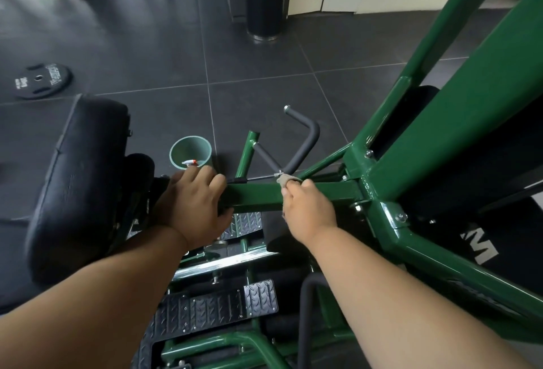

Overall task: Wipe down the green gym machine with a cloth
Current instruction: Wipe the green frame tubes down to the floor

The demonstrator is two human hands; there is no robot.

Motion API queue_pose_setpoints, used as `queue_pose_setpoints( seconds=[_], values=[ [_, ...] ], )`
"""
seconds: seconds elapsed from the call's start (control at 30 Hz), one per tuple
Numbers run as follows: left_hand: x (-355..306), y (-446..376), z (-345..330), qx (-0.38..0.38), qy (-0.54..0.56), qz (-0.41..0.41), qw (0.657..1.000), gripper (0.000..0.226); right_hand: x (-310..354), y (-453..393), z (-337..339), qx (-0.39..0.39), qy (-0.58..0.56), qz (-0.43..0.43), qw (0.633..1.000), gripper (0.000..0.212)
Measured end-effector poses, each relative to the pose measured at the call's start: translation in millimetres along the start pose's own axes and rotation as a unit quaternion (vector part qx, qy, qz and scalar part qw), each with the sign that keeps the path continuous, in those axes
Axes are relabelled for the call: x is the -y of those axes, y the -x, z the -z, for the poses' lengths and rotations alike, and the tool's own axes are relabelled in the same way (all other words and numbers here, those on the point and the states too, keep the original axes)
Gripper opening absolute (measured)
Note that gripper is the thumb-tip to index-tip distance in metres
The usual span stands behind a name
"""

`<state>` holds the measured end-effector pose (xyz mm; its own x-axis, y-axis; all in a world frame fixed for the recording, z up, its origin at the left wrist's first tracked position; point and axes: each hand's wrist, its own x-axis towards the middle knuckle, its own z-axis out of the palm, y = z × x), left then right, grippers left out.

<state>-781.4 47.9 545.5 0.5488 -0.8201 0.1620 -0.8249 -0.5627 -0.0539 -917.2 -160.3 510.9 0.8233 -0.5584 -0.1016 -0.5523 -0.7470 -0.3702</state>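
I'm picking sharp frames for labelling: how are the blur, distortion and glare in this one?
Head view: wide-angle bending bows the floor tiles and green frame; top-left corner is motion-smeared; window light streaks the floor; a bright glint sits on the chrome bar. Left hand, right hand and cloth are fairly sharp.

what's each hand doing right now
Left hand: fingers curled round the green bar, gripping it.
Right hand: holding the cloth against the bar.
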Motion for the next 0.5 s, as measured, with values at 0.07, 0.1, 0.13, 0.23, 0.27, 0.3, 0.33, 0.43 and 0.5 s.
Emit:
queue_pose_setpoints(
  seconds=[0.07,0.1,0.13,0.23,0.27,0.3,0.33,0.43,0.5],
  values=[
    [1,0,-1,0.007,0.001,0.001,1.000,0.041,0,21,-6,0.004,-0.010,0.024,1.000,0.029],
    [1,0,-2,0.012,0.002,-0.001,1.000,0.041,-4,28,-8,0.005,-0.005,0.026,1.000,0.027],
    [1,0,-2,0.017,0.003,-0.003,1.000,0.042,-12,30,-10,0.001,0.003,0.018,1.000,0.026],
    [1,0,-2,0.018,0.000,-0.003,1.000,0.043,-44,18,-6,-0.009,0.007,-0.061,0.998,0.033],
    [1,0,-2,0.017,-0.002,-0.003,1.000,0.043,-57,12,0,-0.009,0.002,-0.096,0.995,0.037],
    [1,0,-2,0.018,-0.003,-0.002,1.000,0.043,-71,5,6,-0.003,-0.001,-0.132,0.991,0.040],
    [1,0,-3,0.016,-0.002,-0.002,1.000,0.043,-82,-1,11,0.006,0.002,-0.160,0.987,0.043],
    [1,-1,-6,0.001,0.002,-0.008,1.000,0.043,-89,-12,17,0.014,0.013,-0.179,0.984,0.038],
    [1,0,-9,-0.006,-0.002,-0.011,1.000,0.042,-71,-12,9,0.001,0.006,-0.135,0.991,0.029]
  ],
)
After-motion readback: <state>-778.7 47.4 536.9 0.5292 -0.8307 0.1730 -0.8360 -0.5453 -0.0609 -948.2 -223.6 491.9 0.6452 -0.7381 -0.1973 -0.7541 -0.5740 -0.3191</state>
